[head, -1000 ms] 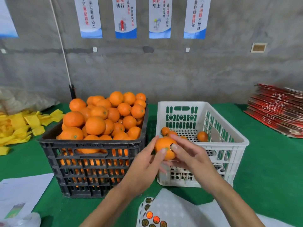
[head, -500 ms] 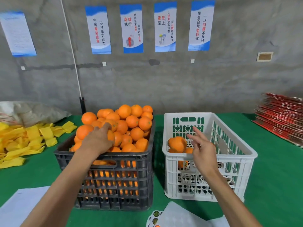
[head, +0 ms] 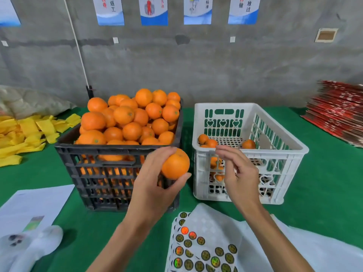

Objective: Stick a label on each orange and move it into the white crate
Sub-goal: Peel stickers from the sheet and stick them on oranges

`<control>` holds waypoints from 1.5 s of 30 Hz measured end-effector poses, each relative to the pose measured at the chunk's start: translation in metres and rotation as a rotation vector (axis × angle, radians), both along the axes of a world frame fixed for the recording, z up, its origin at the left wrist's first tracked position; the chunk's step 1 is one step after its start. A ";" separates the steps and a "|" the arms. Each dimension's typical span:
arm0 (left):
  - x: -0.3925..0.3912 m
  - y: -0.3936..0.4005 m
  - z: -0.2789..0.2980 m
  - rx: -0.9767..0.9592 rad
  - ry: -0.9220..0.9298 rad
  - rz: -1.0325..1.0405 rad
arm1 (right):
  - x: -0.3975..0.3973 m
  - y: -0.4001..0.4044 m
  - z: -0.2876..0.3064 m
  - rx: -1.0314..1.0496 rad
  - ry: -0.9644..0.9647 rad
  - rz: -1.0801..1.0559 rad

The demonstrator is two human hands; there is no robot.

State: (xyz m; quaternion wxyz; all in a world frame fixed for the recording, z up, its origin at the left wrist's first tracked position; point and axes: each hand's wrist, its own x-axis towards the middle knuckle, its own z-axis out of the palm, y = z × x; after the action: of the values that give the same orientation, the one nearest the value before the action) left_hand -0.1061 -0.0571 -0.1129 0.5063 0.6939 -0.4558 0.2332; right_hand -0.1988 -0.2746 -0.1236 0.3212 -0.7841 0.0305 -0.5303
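Note:
My left hand grips an orange in front of the black crate, which is heaped with oranges. My right hand hovers empty in front of the white crate, fingers loosely curled, a short way right of the held orange. Several oranges lie on the white crate's floor. A sheet of round labels lies on the green table below both hands.
Yellow foam sleeves are piled at the left. White paper and a white plastic bag lie at the near left. A red stack of flat cartons sits at the far right. A grey wall stands behind the crates.
The earlier orange went into the white crate. My left hand reached into the black crate and came back holding a new orange. My right hand drew back from the white crate toward me.

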 end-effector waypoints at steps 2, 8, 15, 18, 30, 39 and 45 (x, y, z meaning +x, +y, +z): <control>-0.007 -0.004 -0.029 0.060 0.072 -0.063 | -0.010 0.007 -0.022 -0.035 0.066 0.003; -0.016 -0.004 -0.116 0.187 0.469 -0.149 | -0.047 0.029 -0.087 -0.048 0.462 0.171; -0.026 -0.003 -0.147 0.131 0.728 -0.223 | -0.069 0.039 -0.128 -0.392 0.756 0.180; -0.029 -0.001 -0.153 0.121 0.781 -0.251 | -0.068 0.036 -0.130 -0.290 0.813 0.205; -0.023 0.001 -0.167 0.227 0.814 -0.321 | -0.064 0.039 -0.135 0.136 0.811 0.239; -0.027 0.000 -0.167 0.183 0.802 -0.306 | -0.067 0.045 -0.139 0.062 0.904 0.151; -0.031 -0.001 -0.161 0.184 0.803 -0.275 | -0.067 0.045 -0.139 0.185 0.871 0.188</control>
State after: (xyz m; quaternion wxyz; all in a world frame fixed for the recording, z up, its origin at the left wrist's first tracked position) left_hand -0.1370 -0.0584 -0.2741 0.6059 0.7045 -0.3298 -0.1665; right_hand -0.2659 -0.2295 -0.2628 0.3938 -0.9014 0.1388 -0.1147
